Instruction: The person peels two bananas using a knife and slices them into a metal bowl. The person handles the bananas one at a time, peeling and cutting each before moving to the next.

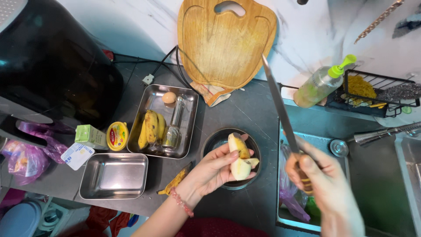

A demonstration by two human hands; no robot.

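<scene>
The left hand has its fingers closed around a half-peeled banana, just over a dark bowl on the desk. The right hand grips the handle of a long knife, blade pointing away. The banana looks soft and slippery, so I think holding it on the remaining peel is safer. Farther off, a steel tray holds more bananas and an egg.

We count two steel trays, one egg, one knife, one wooden board, one soap bottle, one dark bowl
</scene>
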